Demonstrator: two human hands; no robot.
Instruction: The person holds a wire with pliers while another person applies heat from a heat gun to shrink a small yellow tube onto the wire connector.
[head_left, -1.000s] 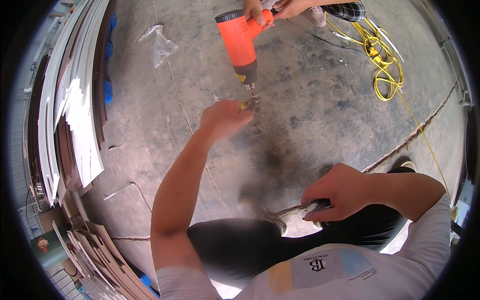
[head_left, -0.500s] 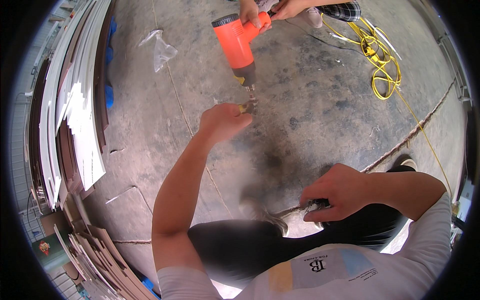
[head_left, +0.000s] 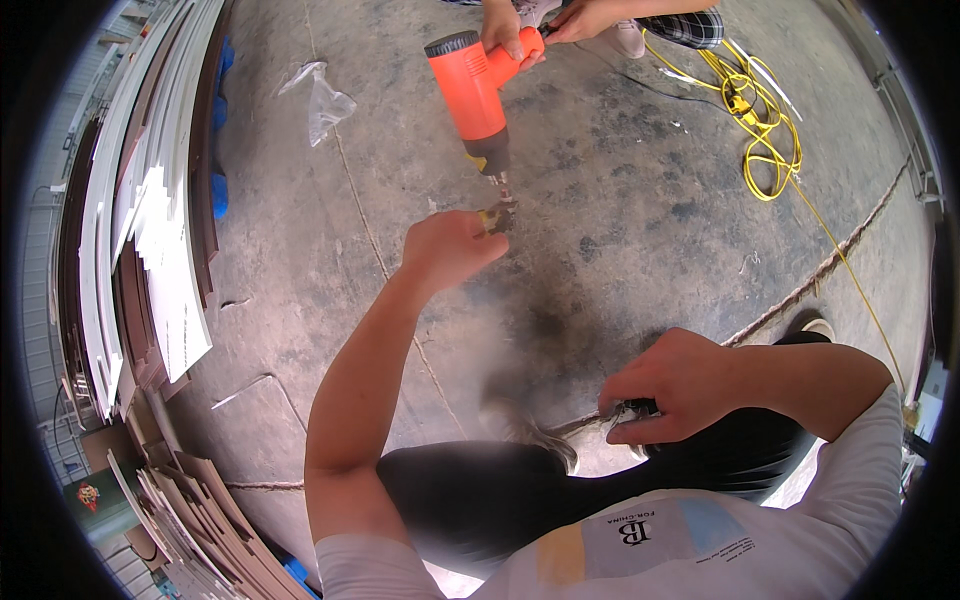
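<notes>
My left hand (head_left: 452, 250) is closed around a small piece with a yellow part (head_left: 488, 220) and a dark, blurred end. That end sits just below the metal tip of an orange heat gun (head_left: 468, 95), apart or touching, I cannot tell. Another person's hands (head_left: 503, 30) grip the heat gun's handle from the far side. Close to my bent knee, my right hand (head_left: 672, 388) is closed on a small black and metallic object (head_left: 636, 408), mostly hidden by the fingers, so its kind does not show.
Long white and brown panels (head_left: 165, 260) lean along the left, with brown strips (head_left: 215, 530) nearer. A yellow cord (head_left: 765, 120) lies coiled at the far right. On the concrete floor are a clear plastic bag (head_left: 325, 105) and a thin bent strip (head_left: 245, 390).
My left hand has shifted very slightly to the right, with the small yellow piece still in it. The heat gun has barely moved. My right hand stays in place.
</notes>
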